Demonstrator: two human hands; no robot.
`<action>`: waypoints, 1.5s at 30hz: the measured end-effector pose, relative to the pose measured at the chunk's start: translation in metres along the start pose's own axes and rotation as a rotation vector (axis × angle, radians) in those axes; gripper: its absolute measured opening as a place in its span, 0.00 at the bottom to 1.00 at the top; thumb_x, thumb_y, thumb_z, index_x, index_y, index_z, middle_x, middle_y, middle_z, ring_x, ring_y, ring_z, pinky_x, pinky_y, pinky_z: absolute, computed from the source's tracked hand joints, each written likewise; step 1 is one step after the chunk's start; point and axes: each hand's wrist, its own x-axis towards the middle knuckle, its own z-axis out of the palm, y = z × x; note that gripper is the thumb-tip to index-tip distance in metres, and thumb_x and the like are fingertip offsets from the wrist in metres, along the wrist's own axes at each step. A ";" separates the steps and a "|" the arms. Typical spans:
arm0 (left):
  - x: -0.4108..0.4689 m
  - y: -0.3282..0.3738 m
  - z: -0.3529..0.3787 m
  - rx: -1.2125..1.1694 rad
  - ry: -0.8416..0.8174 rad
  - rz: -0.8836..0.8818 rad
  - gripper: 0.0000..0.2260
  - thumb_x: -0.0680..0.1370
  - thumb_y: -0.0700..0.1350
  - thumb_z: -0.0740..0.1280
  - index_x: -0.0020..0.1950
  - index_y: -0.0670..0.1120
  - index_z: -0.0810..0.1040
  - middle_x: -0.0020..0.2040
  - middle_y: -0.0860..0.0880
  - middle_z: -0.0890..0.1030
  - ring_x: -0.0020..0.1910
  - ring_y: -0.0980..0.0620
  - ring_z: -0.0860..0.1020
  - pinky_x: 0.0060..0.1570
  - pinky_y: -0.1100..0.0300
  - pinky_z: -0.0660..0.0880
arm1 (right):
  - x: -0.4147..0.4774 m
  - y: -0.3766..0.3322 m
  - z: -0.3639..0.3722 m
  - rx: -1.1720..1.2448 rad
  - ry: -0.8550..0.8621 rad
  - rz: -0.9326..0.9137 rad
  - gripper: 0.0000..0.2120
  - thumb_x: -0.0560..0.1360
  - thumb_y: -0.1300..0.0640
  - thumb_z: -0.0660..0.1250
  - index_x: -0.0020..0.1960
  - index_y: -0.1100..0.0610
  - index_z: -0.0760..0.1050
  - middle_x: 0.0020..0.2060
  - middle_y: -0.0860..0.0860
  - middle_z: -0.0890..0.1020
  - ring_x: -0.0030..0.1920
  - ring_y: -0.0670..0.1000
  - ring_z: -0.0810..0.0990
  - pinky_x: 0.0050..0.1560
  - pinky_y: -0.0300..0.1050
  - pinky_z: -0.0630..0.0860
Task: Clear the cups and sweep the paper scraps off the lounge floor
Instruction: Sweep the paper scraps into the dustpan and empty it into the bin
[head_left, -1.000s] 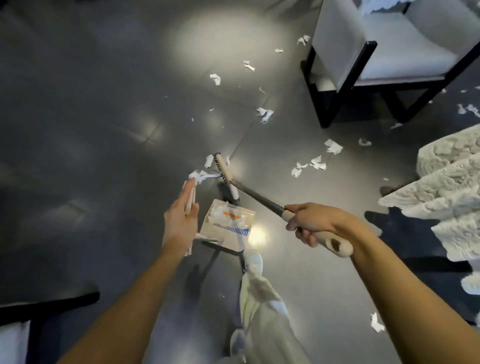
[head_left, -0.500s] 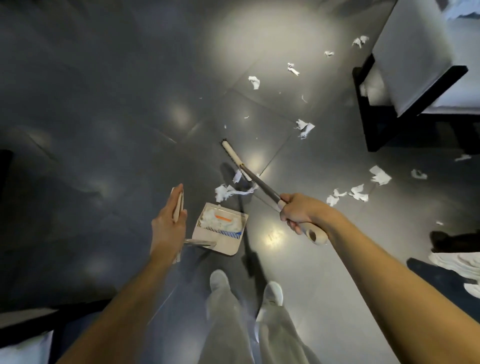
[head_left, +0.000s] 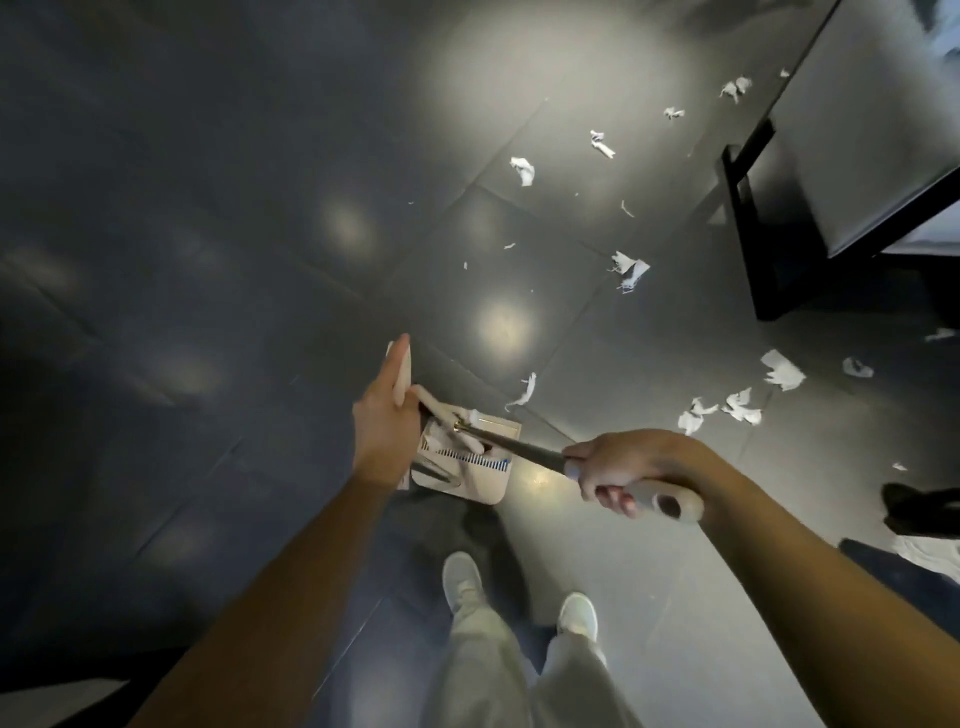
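Over the beige plastic dustpan (head_left: 483, 486), clasped by the left hand (head_left: 387, 431), the dark-shafted broom (head_left: 519, 449) is gripped by the right hand (head_left: 623, 467); white paper scraps (head_left: 523, 391) beyond it should be drawn in gently.

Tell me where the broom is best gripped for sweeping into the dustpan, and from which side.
Take the thick cream grip at the handle end of the broom, wrapped from above on the person's right, as the right hand does. The rest of the handle is thin, and the head lies over the dustpan, which the left hand holds.
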 end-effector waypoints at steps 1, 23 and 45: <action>0.004 0.000 0.000 0.013 -0.020 0.018 0.27 0.78 0.35 0.62 0.73 0.58 0.67 0.68 0.45 0.74 0.60 0.53 0.74 0.50 0.85 0.57 | -0.008 -0.004 -0.005 0.027 -0.004 -0.003 0.16 0.75 0.69 0.60 0.55 0.51 0.72 0.19 0.50 0.70 0.19 0.45 0.66 0.20 0.33 0.64; 0.228 0.037 0.004 -0.005 0.083 0.075 0.27 0.78 0.36 0.63 0.72 0.60 0.68 0.68 0.58 0.71 0.68 0.55 0.68 0.55 0.85 0.55 | 0.004 -0.165 -0.201 0.330 0.207 -0.270 0.29 0.76 0.71 0.59 0.72 0.50 0.63 0.18 0.51 0.69 0.17 0.44 0.64 0.19 0.32 0.64; 0.426 0.084 0.046 0.023 0.059 -0.010 0.28 0.78 0.37 0.64 0.69 0.67 0.66 0.69 0.51 0.73 0.64 0.48 0.74 0.66 0.49 0.71 | 0.088 -0.260 -0.306 0.038 0.103 -0.174 0.22 0.73 0.66 0.65 0.64 0.51 0.72 0.33 0.53 0.76 0.26 0.45 0.73 0.26 0.37 0.71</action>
